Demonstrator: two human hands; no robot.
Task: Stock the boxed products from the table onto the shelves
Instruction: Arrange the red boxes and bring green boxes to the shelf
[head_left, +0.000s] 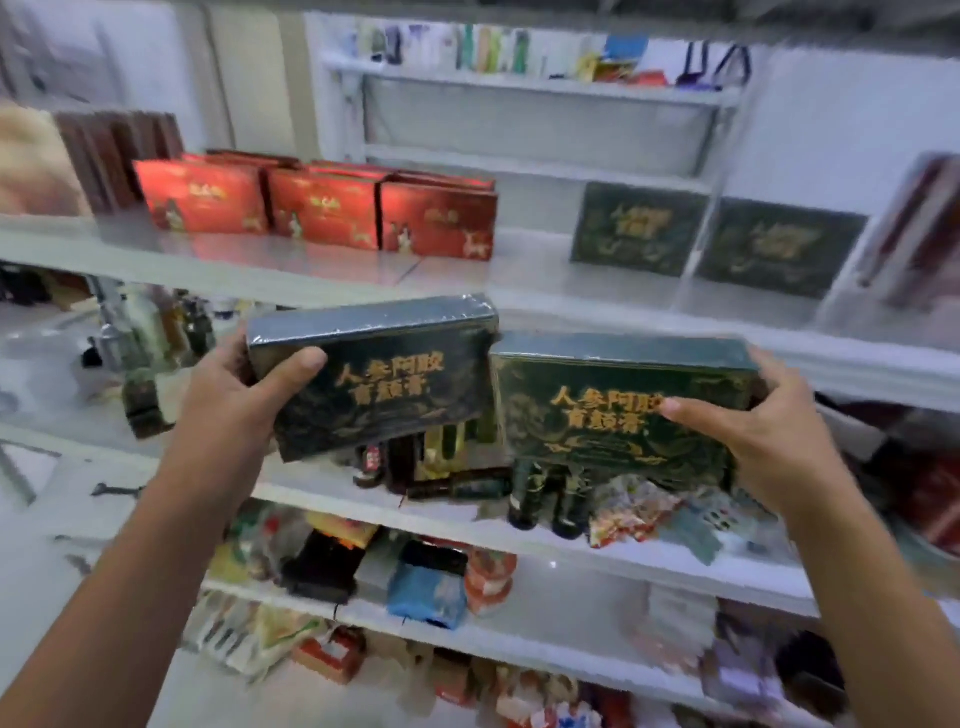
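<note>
Left hand (244, 400) - fingers (301, 364) clamped on tilted left green box (374, 379), held below the upper shelf (311, 260) front edge. Right hand (758, 447) - fingers clamped on right green box (613, 415), just beside the first.

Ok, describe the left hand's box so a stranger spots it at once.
Start at the white shelving. In front of its middle shelves are two dark green boxes with gold lettering. Yours is the left box, gripped by the left hand: it sits higher than the right box in the right hand and tilts up towards the right.
</note>
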